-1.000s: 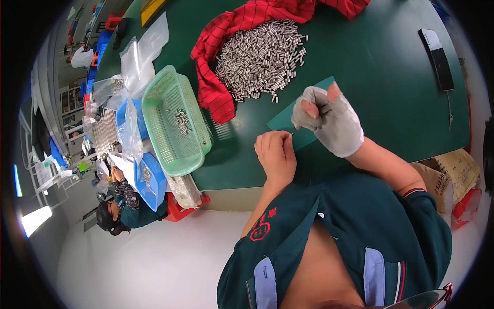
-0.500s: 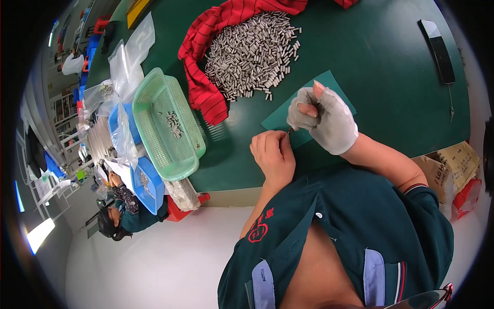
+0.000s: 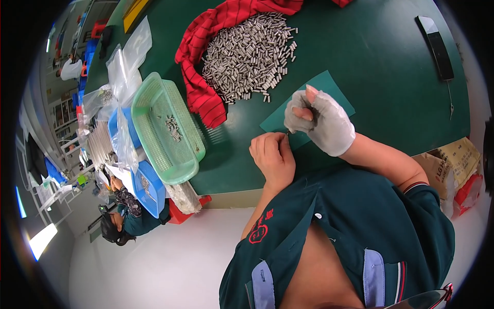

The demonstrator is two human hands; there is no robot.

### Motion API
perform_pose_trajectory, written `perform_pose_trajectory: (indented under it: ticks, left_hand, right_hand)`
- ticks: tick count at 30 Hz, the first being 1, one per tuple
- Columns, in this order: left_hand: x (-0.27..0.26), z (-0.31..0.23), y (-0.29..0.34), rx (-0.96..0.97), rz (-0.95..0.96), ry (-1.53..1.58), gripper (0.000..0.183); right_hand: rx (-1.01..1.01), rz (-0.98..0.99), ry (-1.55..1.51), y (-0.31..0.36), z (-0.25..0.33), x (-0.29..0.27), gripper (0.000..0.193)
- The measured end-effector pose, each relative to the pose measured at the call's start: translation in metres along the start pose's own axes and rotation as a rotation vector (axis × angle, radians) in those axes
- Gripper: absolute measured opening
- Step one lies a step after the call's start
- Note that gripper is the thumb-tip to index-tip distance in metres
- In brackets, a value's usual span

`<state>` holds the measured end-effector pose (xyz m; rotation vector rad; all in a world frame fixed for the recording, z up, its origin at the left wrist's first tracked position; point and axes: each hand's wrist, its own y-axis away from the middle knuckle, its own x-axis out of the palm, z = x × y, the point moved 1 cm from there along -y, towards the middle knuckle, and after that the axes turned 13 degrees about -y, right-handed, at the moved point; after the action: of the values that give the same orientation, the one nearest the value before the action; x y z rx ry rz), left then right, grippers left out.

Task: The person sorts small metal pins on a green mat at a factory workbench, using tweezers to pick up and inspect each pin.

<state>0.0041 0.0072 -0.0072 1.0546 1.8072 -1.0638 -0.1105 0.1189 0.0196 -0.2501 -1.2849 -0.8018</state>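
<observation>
One bare left hand (image 3: 272, 158) and one gloved right hand (image 3: 329, 123) sit close together at frame centre, the right above a teal sheet (image 3: 275, 121). Both curl; I cannot tell if either grip is closed on anything. Metal pins (image 3: 249, 59) lie heaped upper centre beside red cloth (image 3: 204, 100); a basket (image 3: 175, 167), left, holds metal pieces (image 3: 173, 127).

- From where I stood, red stitched lettering (image 3: 269, 214) and a rounded emblem (image 3: 258, 234) showed on the dark green shirt (image 3: 370, 216).
- Dark capitals (image 3: 441, 168) marked a brown paper bag (image 3: 431, 177) by the table (image 3: 391, 72).

Right fingers (image 3: 302, 113) sit just beside left fingers (image 3: 265, 144)
</observation>
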Motion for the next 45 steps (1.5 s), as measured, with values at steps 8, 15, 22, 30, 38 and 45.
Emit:
perform_pose_trajectory:
  ticks: [8,15,22,30,38,45]
  left_hand:
    - [0.003,0.002,0.002,0.000,-0.006,-0.001,0.012]
    - [0.003,0.002,0.000,-0.009,-0.021,0.014,0.014]
    - [0.005,0.004,-0.001,0.013,-0.049,0.039,0.014]
    - [-0.003,0.009,0.002,-0.049,-0.062,0.163,0.012]
    - [-0.027,0.020,-0.003,-0.260,-0.079,0.778,0.004]
    - [-0.042,0.027,-0.011,-0.226,-0.144,0.922,0.005]
  right_hand:
    - [-0.016,0.023,0.011,0.000,-0.004,-0.004,0.042]
    - [-0.098,0.026,0.182,0.004,-0.012,-0.001,0.041]
    - [-0.100,0.022,0.281,0.006,-0.016,0.000,0.042]
    - [-0.121,0.074,0.218,0.006,-0.017,-0.007,0.044]
    - [-0.140,0.100,0.346,0.012,-0.018,-0.003,0.046]
    - [-0.092,0.173,0.492,0.020,-0.021,0.001,0.054]
